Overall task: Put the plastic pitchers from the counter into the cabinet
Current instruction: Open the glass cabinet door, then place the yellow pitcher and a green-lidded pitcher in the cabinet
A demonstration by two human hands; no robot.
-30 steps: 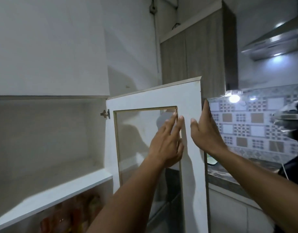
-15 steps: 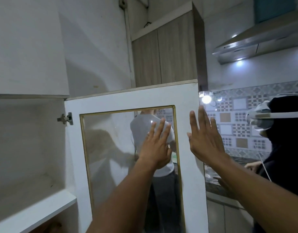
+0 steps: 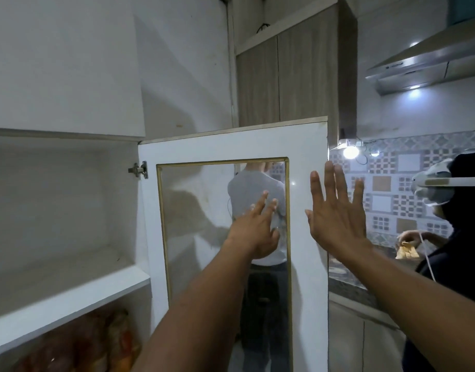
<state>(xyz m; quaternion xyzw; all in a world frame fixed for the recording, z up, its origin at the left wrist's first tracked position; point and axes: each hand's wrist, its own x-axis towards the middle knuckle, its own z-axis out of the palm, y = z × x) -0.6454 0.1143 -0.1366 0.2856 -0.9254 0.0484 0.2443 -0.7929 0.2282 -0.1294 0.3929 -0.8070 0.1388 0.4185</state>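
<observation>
A white cabinet door with a gold-framed glass pane stands swung wide open in front of me. My left hand is spread flat in front of the glass, holding nothing. My right hand is open with fingers apart by the door's free right edge, also holding nothing. Whether either palm touches the door I cannot tell. To the left, the open cabinet shows a bare white shelf. No plastic pitcher is in view.
Orange packets lie on the lower shelf. A second person in dark clothes stands at the right by the dark counter. A wooden wall cabinet and a range hood hang above.
The door has swung further open, from edge-on toward facing me. Both hands have spread and drifted right with it. The person at the right has come into view.
</observation>
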